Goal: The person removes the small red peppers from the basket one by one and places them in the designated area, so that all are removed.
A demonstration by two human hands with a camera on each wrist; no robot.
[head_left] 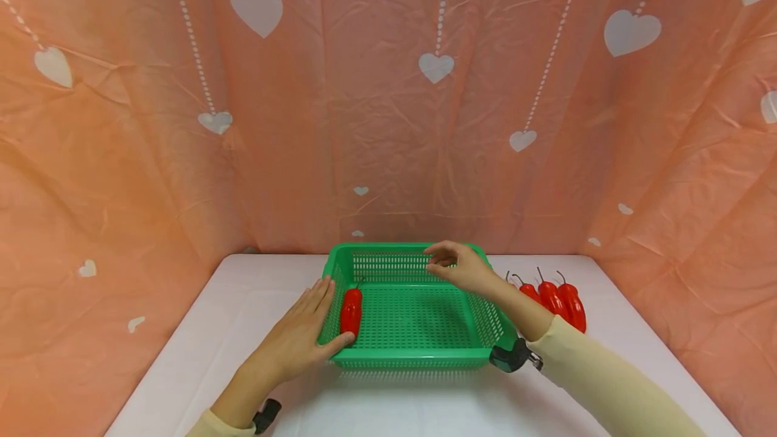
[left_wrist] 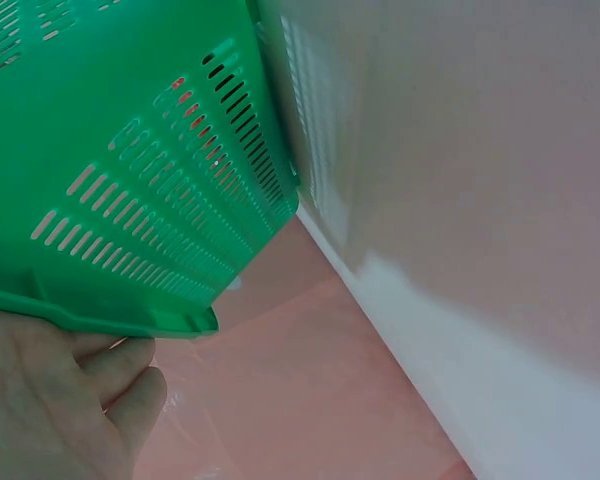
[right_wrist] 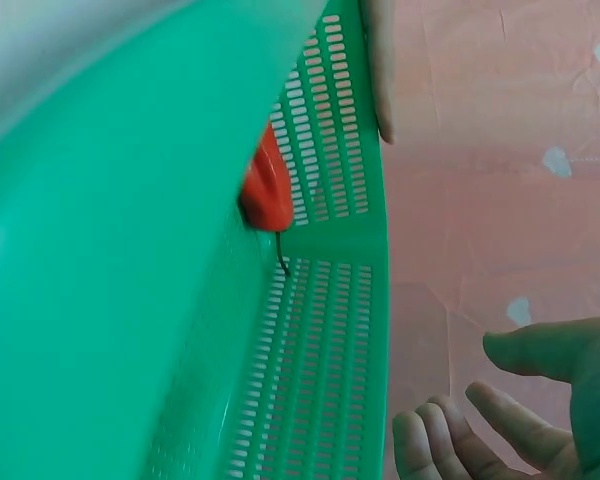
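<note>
A green plastic basket (head_left: 413,354) with slotted walls stands on the white table. Inside it, along the left wall, lies one red chili pepper (head_left: 351,314), its dark stem toward the back. My left hand (head_left: 296,334) rests on the basket's left rim with straight fingers; the left wrist view shows the fingers (left_wrist: 120,375) against the rim's outer side. Over the basket's back right part hovers my right hand (head_left: 466,270), fingers loosely bent and apart from the thumb. Nothing is between them in the right wrist view, where the pepper (right_wrist: 270,185) also shows.
Several more red peppers (head_left: 570,302) lie together on the table to the right of the basket, partly behind my right forearm. A pink cloth (head_left: 388,154) with white hearts hangs behind the table and on both sides.
</note>
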